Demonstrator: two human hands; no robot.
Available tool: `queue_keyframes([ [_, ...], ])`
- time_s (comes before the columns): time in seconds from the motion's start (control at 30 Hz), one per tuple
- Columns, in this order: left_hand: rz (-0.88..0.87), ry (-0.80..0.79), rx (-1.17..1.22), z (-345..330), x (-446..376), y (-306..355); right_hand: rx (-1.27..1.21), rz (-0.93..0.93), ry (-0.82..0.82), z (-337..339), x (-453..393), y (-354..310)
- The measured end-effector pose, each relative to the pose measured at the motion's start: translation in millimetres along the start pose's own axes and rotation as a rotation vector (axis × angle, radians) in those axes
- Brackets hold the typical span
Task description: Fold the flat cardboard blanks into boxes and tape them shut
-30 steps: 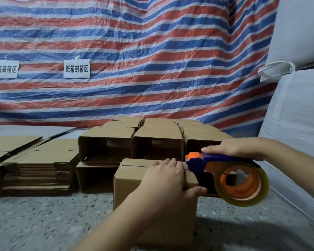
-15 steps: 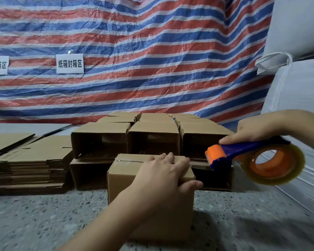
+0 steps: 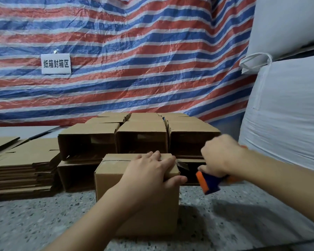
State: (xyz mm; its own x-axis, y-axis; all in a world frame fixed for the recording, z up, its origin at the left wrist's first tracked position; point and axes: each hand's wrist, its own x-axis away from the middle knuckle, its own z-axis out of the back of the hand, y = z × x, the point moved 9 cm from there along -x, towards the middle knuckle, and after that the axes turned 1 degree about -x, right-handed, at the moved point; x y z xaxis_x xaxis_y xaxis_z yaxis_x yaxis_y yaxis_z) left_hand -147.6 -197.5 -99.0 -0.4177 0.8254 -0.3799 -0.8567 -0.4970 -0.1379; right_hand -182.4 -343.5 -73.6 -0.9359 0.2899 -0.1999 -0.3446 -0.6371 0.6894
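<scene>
A closed brown cardboard box (image 3: pixel 116 178) stands on the speckled floor in front of me. My left hand (image 3: pixel 149 173) lies over its top right corner, fingers across the top flaps and thumb down the front right edge. My right hand (image 3: pixel 221 156) grips the blue and orange tape dispenser (image 3: pixel 208 182) just right of the box, its head pointing down. A short strip of clear tape (image 3: pixel 182 164) runs from the box's top right edge toward the dispenser. The tape roll is hidden behind my right hand.
Behind the box stand stacked folded boxes (image 3: pixel 141 136) with open sides facing me. A pile of flat cardboard blanks (image 3: pixel 20 171) lies at the left. Large white sacks (image 3: pixel 286 115) fill the right side. A striped tarp (image 3: pixel 125 60) with a white label hangs behind.
My right hand swung the dispenser up and away to the right, then brought it back down beside the box with its head tipped downward. My left hand stayed on the box.
</scene>
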Motion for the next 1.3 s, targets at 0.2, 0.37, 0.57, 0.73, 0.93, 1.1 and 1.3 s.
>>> queue_keyframes([
  [0.2,0.019,-0.023,0.021,-1.1,0.7,-0.3,-0.384,-0.295,0.251,-53.2,23.6,5.3],
  [0.37,0.017,-0.002,0.023,-3.6,0.4,-2.9,-0.469,-0.362,0.236,-85.1,38.5,-31.3],
  [0.57,0.012,-0.006,0.023,-4.4,-1.4,-2.8,-0.596,-0.437,0.139,-102.4,48.2,-37.0],
  [0.73,0.009,-0.013,0.004,-3.2,-0.8,-0.8,-1.143,-0.459,0.362,-43.8,38.9,9.8],
  [0.93,-0.007,-0.014,-0.030,-0.2,-1.7,0.6,-1.981,-0.380,0.316,2.9,-19.7,-1.8],
  [1.1,0.006,-0.023,-0.044,-0.6,-2.4,0.7,-2.101,-0.417,0.165,-9.2,-43.4,-48.7],
  [1.3,-0.008,-0.005,0.027,2.5,-2.3,0.9,-2.543,-0.419,-0.016,-30.1,-38.1,-94.3],
])
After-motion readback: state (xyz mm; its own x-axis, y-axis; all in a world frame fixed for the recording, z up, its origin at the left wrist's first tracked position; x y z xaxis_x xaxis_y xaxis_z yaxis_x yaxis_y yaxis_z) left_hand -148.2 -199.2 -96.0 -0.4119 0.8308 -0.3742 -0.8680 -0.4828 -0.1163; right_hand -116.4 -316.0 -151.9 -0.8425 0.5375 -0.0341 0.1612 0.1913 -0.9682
